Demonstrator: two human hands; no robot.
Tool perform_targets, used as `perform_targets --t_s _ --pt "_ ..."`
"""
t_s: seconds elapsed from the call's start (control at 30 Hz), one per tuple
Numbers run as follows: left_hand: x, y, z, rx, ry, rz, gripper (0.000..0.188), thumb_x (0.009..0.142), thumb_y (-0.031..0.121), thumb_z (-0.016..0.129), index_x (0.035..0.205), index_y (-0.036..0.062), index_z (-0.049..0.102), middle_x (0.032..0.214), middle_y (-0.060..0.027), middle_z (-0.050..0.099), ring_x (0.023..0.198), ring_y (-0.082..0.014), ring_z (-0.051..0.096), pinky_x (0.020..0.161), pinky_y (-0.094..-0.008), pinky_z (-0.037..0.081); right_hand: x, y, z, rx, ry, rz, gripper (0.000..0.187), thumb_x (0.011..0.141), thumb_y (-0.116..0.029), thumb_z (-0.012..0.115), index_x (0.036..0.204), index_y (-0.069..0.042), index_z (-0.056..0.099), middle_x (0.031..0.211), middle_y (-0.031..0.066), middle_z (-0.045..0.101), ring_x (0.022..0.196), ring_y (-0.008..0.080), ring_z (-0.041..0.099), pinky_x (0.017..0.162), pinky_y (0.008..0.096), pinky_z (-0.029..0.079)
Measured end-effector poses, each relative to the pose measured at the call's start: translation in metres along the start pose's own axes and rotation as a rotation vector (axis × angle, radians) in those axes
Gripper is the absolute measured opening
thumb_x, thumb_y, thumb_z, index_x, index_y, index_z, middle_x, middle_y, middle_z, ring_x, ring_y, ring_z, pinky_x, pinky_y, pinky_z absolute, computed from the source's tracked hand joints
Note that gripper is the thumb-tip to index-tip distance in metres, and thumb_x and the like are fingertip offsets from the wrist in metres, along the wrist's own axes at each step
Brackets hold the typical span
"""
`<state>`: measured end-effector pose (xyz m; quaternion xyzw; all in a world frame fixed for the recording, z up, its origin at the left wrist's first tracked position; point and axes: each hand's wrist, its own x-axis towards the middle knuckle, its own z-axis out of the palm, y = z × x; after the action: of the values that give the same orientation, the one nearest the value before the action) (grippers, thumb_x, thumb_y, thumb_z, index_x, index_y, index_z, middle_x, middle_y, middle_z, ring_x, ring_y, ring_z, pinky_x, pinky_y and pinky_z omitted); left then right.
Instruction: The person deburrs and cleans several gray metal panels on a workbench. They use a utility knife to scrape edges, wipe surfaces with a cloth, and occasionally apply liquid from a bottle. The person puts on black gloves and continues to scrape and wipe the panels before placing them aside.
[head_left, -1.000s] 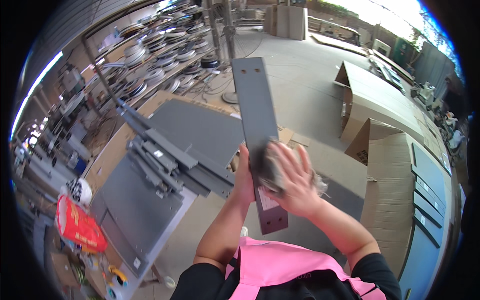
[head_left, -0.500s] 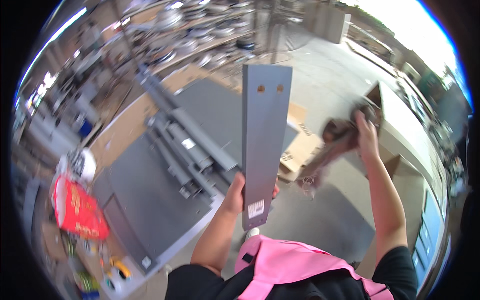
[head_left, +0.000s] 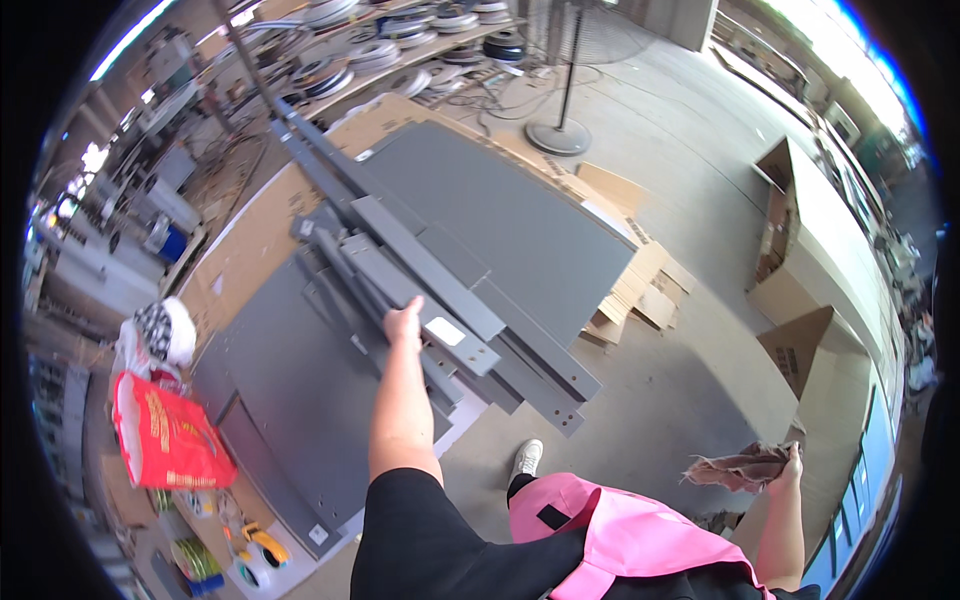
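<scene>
The left grip point(head_left: 404, 326) is at the left edge of a long grey board point(head_left: 400, 282). The thumb sticks up beside the edge, and the fingers are hidden, so I cannot tell if this grip is wide or squeezed tight. The board lies in a pile with other grey boards point(head_left: 432, 268). Its white sticker point(head_left: 444, 331) is just to the right of the left grip, and the end with the little holes is past the sticker, closer to the person. Most of the board stretches away, up and to the left.

The right grip point(head_left: 788, 468) is well apart, off to the right, and holds a brown rag point(head_left: 735, 468) by 1 end. The pile sits on big flat grey panels point(head_left: 525, 205).
</scene>
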<state>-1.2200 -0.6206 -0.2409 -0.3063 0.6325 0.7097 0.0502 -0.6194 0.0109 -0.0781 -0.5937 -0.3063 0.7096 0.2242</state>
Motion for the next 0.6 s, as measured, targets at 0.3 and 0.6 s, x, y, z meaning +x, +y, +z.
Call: perform_targets --t_s 0.3,0.6 --pt "-0.079 -0.002 0.025 0.821 0.166 0.911 0.041 0.092 0.007 0.066 0.133 0.0061 0.064 0.134 -0.0187 0.061 0.126 -0.0356 0.055 0.105 -0.0462 0.046 -0.069 0.076 -0.061 0.135 0.486 -0.071 0.054 0.100 -0.054 0.056 0.126 -0.007 0.059 0.123 0.0195 0.063 0.115 0.0371 0.062 0.097 0.0628 0.047" --pt "-0.291 -0.218 0.161 0.529 -0.900 0.859 0.050 0.089 0.001 0.060 0.138 0.0010 0.059 0.139 -0.0168 0.056 0.128 -0.0296 0.056 0.108 -0.0415 0.046 -0.109 0.115 -0.165 0.475 0.503 0.010 0.059 0.100 -0.055 0.059 0.132 -0.005 0.056 0.137 0.0213 0.061 0.128 0.0409 0.056 0.108 0.0639 0.038"
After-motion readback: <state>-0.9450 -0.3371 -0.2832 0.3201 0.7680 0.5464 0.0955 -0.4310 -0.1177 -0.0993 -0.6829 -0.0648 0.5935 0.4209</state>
